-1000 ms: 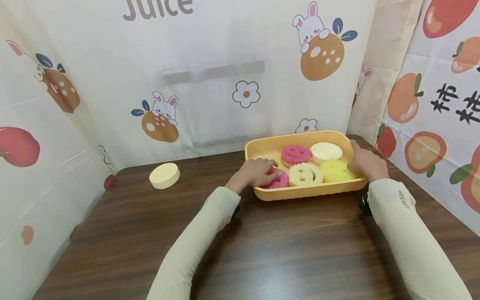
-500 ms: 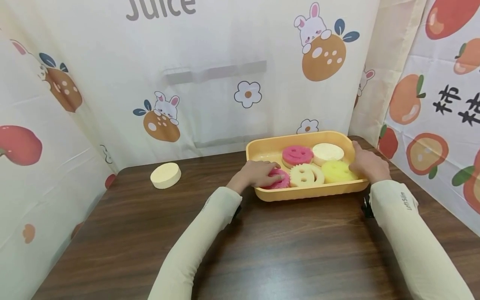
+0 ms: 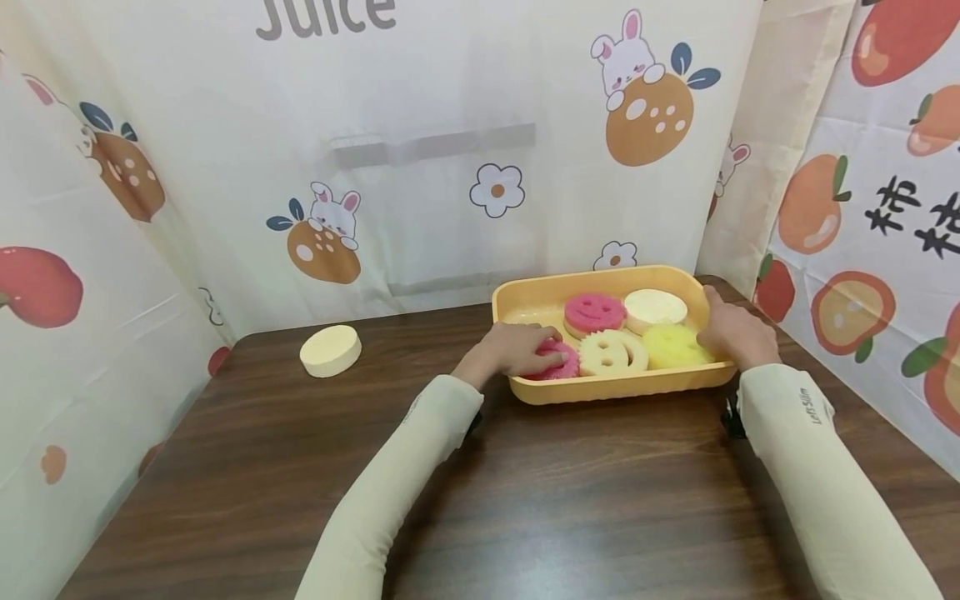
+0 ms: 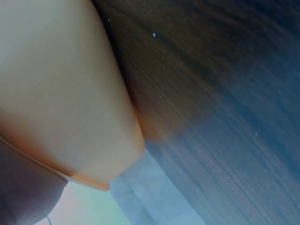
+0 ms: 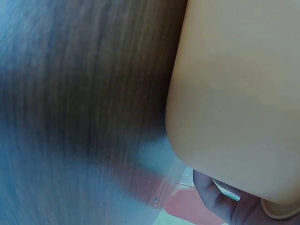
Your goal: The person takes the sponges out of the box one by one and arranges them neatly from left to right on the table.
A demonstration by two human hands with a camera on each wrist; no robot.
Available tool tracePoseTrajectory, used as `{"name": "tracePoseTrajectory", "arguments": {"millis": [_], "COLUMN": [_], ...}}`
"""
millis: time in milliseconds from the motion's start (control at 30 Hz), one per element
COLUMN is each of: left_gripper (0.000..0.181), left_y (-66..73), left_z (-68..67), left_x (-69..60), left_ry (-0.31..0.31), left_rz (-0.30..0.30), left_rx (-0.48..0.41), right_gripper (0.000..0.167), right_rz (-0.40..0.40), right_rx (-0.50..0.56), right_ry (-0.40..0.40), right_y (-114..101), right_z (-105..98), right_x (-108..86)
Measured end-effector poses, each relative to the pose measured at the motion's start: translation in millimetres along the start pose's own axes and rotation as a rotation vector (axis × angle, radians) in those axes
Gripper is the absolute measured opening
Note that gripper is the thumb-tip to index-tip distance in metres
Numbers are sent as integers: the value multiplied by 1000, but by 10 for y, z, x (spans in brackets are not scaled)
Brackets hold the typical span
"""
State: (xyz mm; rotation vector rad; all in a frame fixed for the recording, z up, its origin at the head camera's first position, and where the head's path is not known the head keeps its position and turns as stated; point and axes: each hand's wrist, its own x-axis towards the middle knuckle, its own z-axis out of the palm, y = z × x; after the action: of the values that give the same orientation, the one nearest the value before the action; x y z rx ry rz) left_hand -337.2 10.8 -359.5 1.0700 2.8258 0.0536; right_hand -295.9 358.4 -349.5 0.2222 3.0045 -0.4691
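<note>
A yellow tray (image 3: 622, 387) sits on the table near the back wall, holding several round sponges. My left hand (image 3: 516, 348) reaches over its left end, the fingers and thumb around a pink toothed sponge (image 3: 568, 360) that they partly hide. My right hand (image 3: 738, 329) grips the right end of the tray, with the thumb inside the rim beside a bright yellow sponge (image 3: 675, 346). A cream smiling sponge (image 3: 611, 353) lies between the two. Behind them are a pink smiling sponge (image 3: 594, 313) and a plain cream sponge (image 3: 654, 308). Both wrist views show mostly the tray's outer wall (image 4: 70, 93).
A round pale cream sponge (image 3: 330, 350) lies by itself toward the back left of the brown wood table (image 3: 570, 492). Printed cloth walls (image 3: 420, 208) close in the back and both sides, near the tray's far edge and right end.
The left fingers and thumb have shifted slightly over the pink toothed sponge. My right hand and the tray stay in place; the head view has tilted a little.
</note>
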Motion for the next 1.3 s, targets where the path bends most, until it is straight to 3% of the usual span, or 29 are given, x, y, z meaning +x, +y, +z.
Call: {"name": "tracePoseTrajectory", "arguments": {"millis": [667,1300], "left_gripper": [48,46], "left_y": [-21,-43], "left_z": [-31,-9], "left_x": [-14,-20], "left_ry": [37,46], "left_rz": [43,18], "left_rx": [-44,-86], "right_gripper": [86,85], "right_rz": [-3,-13], "right_rx": [-10,-14], "right_ry": [-8,6], "right_y": [4,20], "right_z": [-4,22], "right_x": [14,37]}}
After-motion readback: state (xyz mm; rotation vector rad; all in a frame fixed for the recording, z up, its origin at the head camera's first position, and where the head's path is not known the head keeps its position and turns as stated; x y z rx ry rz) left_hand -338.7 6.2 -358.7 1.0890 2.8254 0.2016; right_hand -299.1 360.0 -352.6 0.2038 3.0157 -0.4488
